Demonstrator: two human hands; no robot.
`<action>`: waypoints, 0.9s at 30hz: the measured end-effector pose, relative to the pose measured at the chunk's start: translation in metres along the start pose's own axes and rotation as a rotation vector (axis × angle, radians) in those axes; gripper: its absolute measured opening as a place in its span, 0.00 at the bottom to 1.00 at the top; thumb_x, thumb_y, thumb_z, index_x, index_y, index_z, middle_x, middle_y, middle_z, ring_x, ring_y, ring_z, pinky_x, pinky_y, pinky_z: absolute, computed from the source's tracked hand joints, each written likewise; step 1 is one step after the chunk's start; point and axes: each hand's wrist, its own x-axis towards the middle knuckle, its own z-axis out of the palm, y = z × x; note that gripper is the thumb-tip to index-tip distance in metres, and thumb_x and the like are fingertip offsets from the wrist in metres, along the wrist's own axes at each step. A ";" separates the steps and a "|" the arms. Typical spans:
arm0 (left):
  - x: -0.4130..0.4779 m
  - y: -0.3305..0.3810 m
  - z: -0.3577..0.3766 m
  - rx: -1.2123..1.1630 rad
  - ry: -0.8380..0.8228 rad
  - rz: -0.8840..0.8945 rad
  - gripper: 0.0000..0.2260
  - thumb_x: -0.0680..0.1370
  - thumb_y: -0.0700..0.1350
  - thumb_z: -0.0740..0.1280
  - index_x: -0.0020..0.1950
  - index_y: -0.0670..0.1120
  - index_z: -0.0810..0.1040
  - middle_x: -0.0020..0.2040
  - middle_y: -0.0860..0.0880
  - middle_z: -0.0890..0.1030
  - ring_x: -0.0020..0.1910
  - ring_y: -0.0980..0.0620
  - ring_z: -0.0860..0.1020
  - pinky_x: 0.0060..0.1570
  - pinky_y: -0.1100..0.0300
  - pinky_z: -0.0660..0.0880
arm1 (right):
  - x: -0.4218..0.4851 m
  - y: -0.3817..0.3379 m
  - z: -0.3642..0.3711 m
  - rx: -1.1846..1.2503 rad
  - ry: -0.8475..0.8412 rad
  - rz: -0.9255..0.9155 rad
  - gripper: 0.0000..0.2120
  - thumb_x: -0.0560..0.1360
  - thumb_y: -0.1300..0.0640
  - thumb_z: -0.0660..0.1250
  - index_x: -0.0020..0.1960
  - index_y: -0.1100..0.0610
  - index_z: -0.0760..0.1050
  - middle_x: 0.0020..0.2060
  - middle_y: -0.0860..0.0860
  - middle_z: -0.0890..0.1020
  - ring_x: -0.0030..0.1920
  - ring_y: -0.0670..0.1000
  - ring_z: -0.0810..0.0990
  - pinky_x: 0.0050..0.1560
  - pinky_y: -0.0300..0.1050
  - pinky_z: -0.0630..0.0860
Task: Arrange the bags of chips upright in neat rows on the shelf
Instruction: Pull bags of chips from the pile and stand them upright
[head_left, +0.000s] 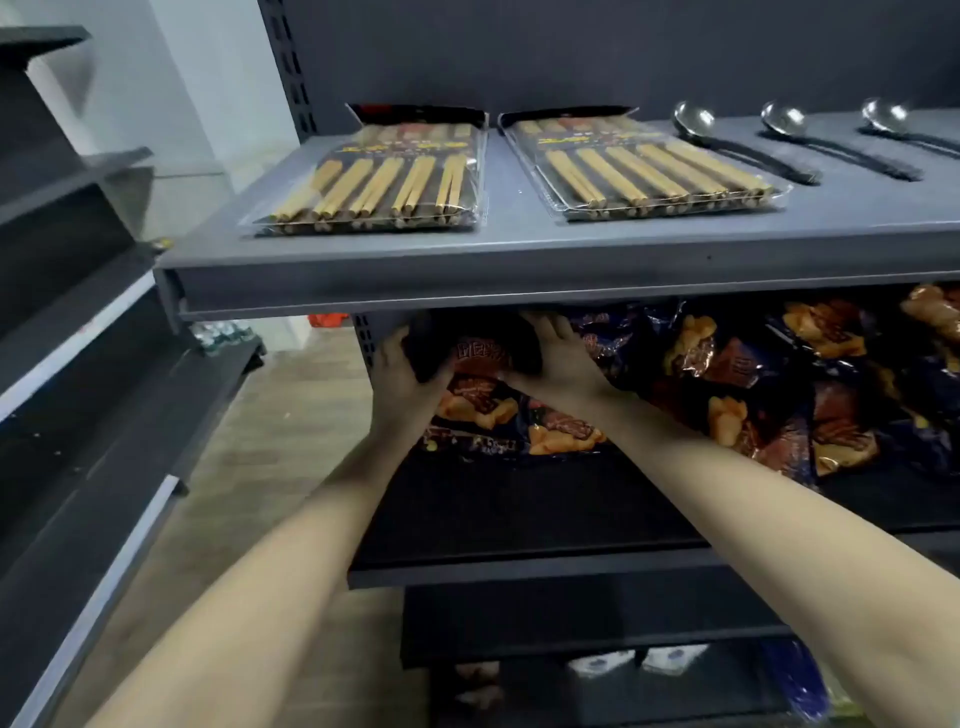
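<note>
A dark blue bag of chips (480, 358) with orange snack pictures stands at the left end of the middle shelf (519, 519). My left hand (400, 384) grips its left side and my right hand (558, 364) presses on its right side. Another bag (498, 421) lies flat under and in front of it. More bags of the same kind (753, 384) lie tumbled in a heap to the right, reaching the frame's right edge. The upper shelf hides the bags' tops.
The grey upper shelf (519, 254) juts out just above my hands, carrying two chopstick packs (379, 182) and three ladles (737, 143). Lower shelves hold white packets (639, 662). Dark shelving (78, 364) stands on the left across a wooden-floor aisle.
</note>
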 end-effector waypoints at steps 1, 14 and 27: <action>-0.004 -0.010 0.007 -0.044 0.002 -0.103 0.33 0.69 0.59 0.70 0.68 0.45 0.66 0.62 0.43 0.72 0.62 0.45 0.72 0.61 0.47 0.71 | 0.003 0.000 0.003 0.010 -0.008 0.001 0.41 0.70 0.42 0.69 0.75 0.54 0.53 0.69 0.58 0.62 0.69 0.61 0.63 0.69 0.58 0.65; -0.031 -0.021 0.028 0.083 -0.095 -0.303 0.37 0.60 0.72 0.64 0.57 0.45 0.76 0.53 0.43 0.78 0.53 0.43 0.76 0.48 0.50 0.74 | 0.009 0.014 0.009 0.160 0.055 0.067 0.22 0.73 0.55 0.70 0.65 0.58 0.71 0.61 0.55 0.77 0.62 0.53 0.75 0.56 0.34 0.67; -0.011 -0.012 -0.054 -0.308 -0.142 -0.250 0.10 0.74 0.49 0.70 0.54 0.49 0.78 0.43 0.55 0.80 0.43 0.59 0.78 0.39 0.73 0.72 | 0.035 -0.055 0.007 0.255 0.068 0.004 0.17 0.74 0.60 0.68 0.62 0.56 0.72 0.61 0.54 0.76 0.63 0.51 0.73 0.58 0.32 0.63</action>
